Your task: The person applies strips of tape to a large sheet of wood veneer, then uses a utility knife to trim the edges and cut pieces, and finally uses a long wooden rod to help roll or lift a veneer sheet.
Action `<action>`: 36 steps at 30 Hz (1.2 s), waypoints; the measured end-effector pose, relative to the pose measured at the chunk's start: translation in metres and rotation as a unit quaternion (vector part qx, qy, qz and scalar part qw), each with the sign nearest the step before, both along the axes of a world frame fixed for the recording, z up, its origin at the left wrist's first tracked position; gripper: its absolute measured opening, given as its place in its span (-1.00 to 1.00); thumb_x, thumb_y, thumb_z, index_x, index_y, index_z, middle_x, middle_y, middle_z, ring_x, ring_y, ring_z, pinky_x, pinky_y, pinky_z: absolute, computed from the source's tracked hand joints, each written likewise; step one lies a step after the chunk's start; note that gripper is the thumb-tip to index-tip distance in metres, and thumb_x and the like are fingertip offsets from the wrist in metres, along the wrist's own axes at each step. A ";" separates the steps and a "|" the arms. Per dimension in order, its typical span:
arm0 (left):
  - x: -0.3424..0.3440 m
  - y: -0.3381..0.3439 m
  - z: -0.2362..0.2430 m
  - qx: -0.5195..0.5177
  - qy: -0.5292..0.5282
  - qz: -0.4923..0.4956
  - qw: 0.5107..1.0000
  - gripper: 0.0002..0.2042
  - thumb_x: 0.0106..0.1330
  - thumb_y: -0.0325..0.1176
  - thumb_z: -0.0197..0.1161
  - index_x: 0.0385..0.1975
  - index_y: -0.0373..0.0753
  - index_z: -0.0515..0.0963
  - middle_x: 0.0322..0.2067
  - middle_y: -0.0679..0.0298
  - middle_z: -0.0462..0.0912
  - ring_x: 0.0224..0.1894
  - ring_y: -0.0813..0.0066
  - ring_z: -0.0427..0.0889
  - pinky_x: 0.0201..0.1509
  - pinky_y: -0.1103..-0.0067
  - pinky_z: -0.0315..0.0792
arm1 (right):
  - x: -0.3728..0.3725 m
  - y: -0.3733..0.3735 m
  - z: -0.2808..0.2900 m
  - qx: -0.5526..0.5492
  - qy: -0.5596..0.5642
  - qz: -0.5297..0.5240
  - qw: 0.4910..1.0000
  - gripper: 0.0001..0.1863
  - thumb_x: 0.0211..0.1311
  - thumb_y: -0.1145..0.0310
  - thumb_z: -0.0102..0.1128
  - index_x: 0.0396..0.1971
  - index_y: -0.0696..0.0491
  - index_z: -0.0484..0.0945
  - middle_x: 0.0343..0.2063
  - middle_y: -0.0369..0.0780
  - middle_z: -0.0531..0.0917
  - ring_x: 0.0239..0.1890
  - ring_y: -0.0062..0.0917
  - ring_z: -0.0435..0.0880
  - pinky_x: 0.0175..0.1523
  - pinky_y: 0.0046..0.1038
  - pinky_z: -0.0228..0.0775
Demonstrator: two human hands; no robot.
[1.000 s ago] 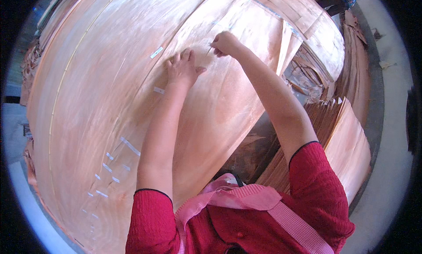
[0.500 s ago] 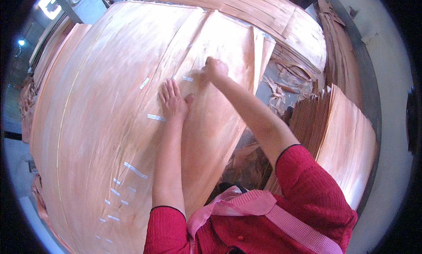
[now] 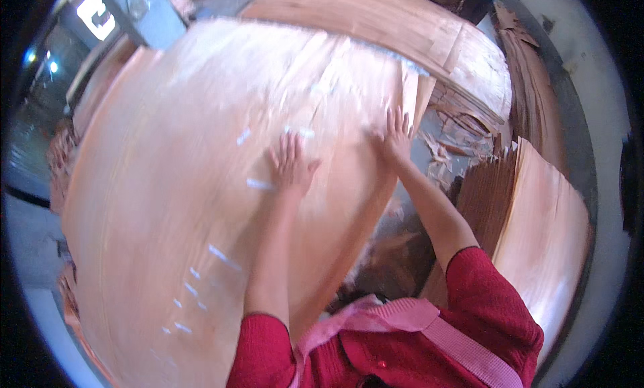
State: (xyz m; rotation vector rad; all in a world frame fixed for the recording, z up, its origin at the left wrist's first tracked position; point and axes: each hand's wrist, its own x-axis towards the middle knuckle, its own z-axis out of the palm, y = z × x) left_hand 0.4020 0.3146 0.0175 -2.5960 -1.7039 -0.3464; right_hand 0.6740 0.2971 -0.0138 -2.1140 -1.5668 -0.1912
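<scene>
A broad sheet of wood veneer (image 3: 154,187) spreads in front of me, pinkish tan, with creases toward its far right part. Several short white tape strips (image 3: 223,256) are stuck on it, most of them in a scattered line at the lower left. My left hand (image 3: 293,165) lies flat on the veneer, fingers spread, beside a tape strip. Near the sheet's right edge, my right hand (image 3: 396,141) rests on the surface with its fingers stretched out. Neither hand shows anything held. The picture is somewhat blurred by motion.
Another veneer stack (image 3: 376,19) lies beyond the far edge. To the right stands a thick pile of veneer sheets (image 3: 543,220), with torn veneer scraps (image 3: 439,150) on the floor between. A grey wall (image 3: 597,140) runs along the far right.
My right hand has moved right and nearer, from a closed fist on the creased part to outstretched fingers by the right edge. The left hand stays flat on the sheet. The whole view has shifted slightly.
</scene>
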 end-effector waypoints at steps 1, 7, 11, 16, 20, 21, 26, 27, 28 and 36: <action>-0.009 0.006 0.005 -0.009 0.011 0.040 0.999 -0.28 0.19 0.07 -0.08 0.22 -0.31 -0.06 0.28 0.14 -0.13 0.32 0.22 -0.20 0.30 0.15 -0.33 | -0.004 0.007 0.000 -0.006 0.021 -0.013 1.000 -0.19 0.08 -0.10 -0.06 0.24 0.01 -0.06 0.27 -0.09 -0.08 0.31 -0.16 -0.18 0.30 -0.09 -0.33; -0.053 -0.001 -0.028 -0.031 -0.084 0.016 0.996 -0.17 0.08 0.10 0.04 0.21 -0.37 -0.08 0.26 0.00 -0.12 0.31 0.08 -0.21 0.30 0.14 -0.37 | -0.019 0.013 -0.011 -0.056 0.124 0.002 0.991 -0.11 0.03 -0.19 -0.07 0.21 0.16 -0.02 0.24 0.03 -0.07 0.30 -0.12 -0.21 0.33 -0.20 -0.38; -0.069 -0.084 0.021 -0.014 -0.057 -0.080 0.995 -0.28 0.05 0.00 0.11 0.15 -0.34 0.11 0.23 0.03 0.00 0.30 0.06 -0.13 0.27 0.08 -0.24 | -0.015 0.008 -0.025 0.020 0.145 -0.078 0.986 -0.09 0.02 -0.09 0.06 0.22 0.18 -0.10 0.24 0.00 -0.07 0.31 -0.15 -0.20 0.33 -0.21 -0.36; -0.198 -0.243 0.001 -0.026 0.139 -0.034 0.989 -0.36 0.11 -0.01 0.03 0.14 -0.28 0.15 0.22 0.02 0.04 0.29 0.08 -0.09 0.25 0.06 -0.20 | -0.004 0.018 -0.025 0.039 0.107 -0.087 0.990 -0.18 0.06 -0.06 0.00 0.18 0.21 0.02 0.21 0.00 0.05 0.28 -0.12 -0.10 0.31 -0.19 -0.28; -0.252 -0.336 0.047 -0.123 0.176 0.115 0.970 -0.35 0.18 0.01 -0.07 0.19 -0.30 0.07 0.23 0.04 0.01 0.30 0.11 -0.10 0.29 0.11 -0.24 | 0.013 0.011 -0.009 -0.035 0.150 -0.100 0.983 -0.17 0.02 -0.04 0.07 0.18 0.19 0.04 0.23 -0.03 0.03 0.27 -0.11 -0.07 0.29 -0.14 -0.23; -0.253 -0.342 0.046 -0.127 0.133 0.125 0.975 -0.36 0.19 -0.01 -0.07 0.19 -0.31 0.08 0.23 0.03 0.02 0.30 0.10 -0.10 0.28 0.11 -0.23 | 0.016 0.007 -0.005 -0.068 0.168 -0.099 0.978 -0.17 0.01 -0.04 0.08 0.18 0.16 0.04 0.23 -0.03 0.02 0.27 -0.11 -0.06 0.28 -0.13 -0.21; -0.245 -0.352 0.053 -0.140 0.079 0.151 0.975 -0.40 0.22 -0.07 -0.08 0.18 -0.32 0.08 0.23 0.02 0.02 0.30 0.07 -0.10 0.28 0.14 -0.20 | -0.028 -0.035 0.020 -0.100 0.090 -0.008 0.991 -0.16 -0.07 -0.03 0.16 0.21 -0.03 0.05 0.26 -0.17 -0.02 0.29 -0.11 -0.14 0.27 -0.10 -0.17; -0.248 -0.355 0.052 -0.141 0.083 0.149 0.975 -0.40 0.22 -0.07 -0.08 0.19 -0.31 0.07 0.23 0.03 0.02 0.29 0.07 -0.09 0.28 0.14 -0.19 | -0.049 -0.055 0.018 -0.056 0.004 0.084 0.995 -0.17 -0.07 -0.04 0.16 0.20 -0.03 0.08 0.25 -0.17 0.00 0.29 -0.10 -0.14 0.27 -0.10 -0.17; -0.248 -0.351 0.048 -0.138 0.083 0.138 0.977 -0.40 0.22 -0.07 -0.09 0.20 -0.30 0.06 0.23 0.03 0.03 0.29 0.07 -0.08 0.27 0.14 -0.19 | -0.066 -0.081 0.015 -0.006 -0.085 0.166 0.982 -0.18 -0.08 -0.04 0.16 0.19 -0.03 0.10 0.25 -0.17 0.02 0.29 -0.10 -0.14 0.27 -0.10 -0.17; -0.248 -0.352 0.017 -0.041 0.108 0.112 0.987 -0.37 0.13 -0.04 0.00 0.19 -0.19 0.09 0.22 0.06 0.04 0.26 -0.02 -0.03 0.20 0.02 -0.10 | -0.213 -0.264 0.015 -0.214 -0.194 0.399 0.870 -0.17 -0.02 -0.03 0.11 0.25 -0.24 -0.06 0.29 -0.26 -0.13 0.32 -0.22 -0.20 0.18 0.02 -0.06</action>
